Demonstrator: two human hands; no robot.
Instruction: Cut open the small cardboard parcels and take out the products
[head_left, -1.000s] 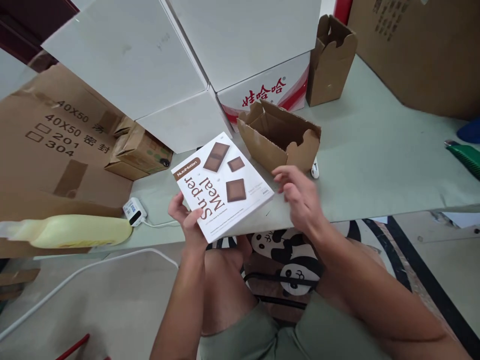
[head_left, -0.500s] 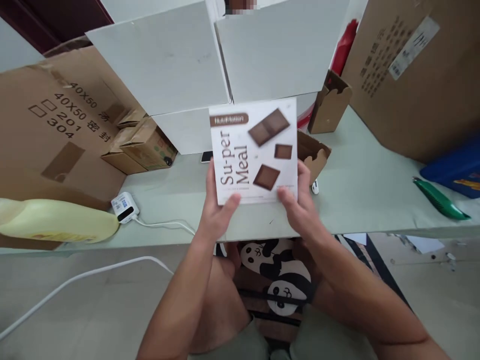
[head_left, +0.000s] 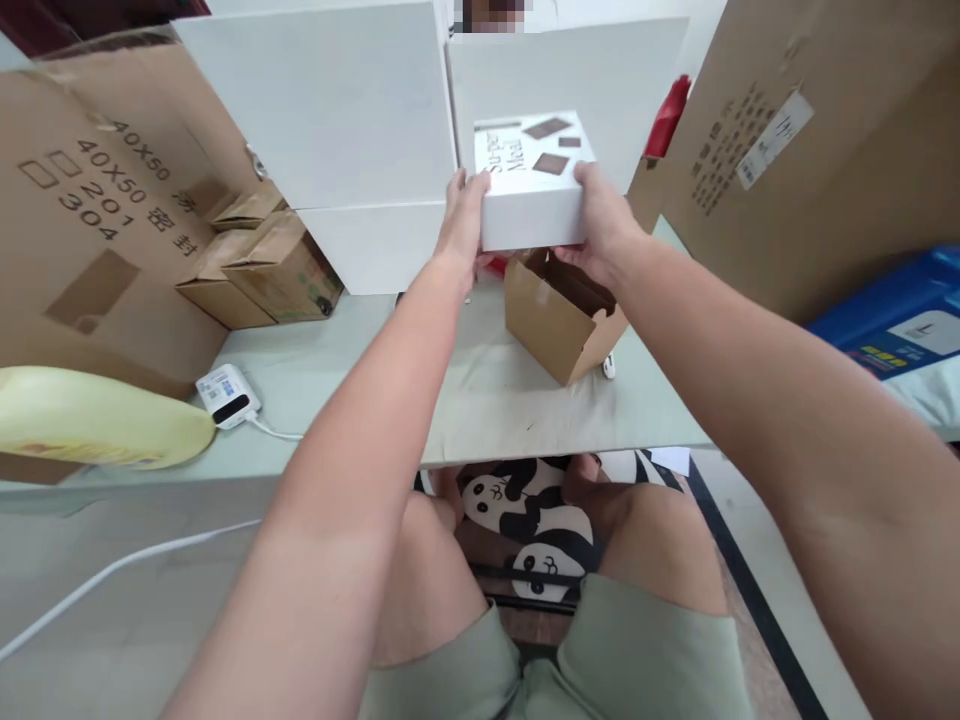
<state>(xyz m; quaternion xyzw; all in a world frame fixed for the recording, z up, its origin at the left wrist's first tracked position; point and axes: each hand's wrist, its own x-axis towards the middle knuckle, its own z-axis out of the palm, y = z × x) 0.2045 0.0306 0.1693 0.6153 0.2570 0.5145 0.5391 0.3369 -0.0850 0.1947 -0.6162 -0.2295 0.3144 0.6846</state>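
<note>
Moved farther forward, the Su-per Meal box (head_left: 532,218) is grasped between both hands (head_left: 609,228).

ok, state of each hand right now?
Left hand: closed, holding the left side of the white rectangular box printed with brown squares.
Right hand: closed, holding the right side of the same box.
</note>
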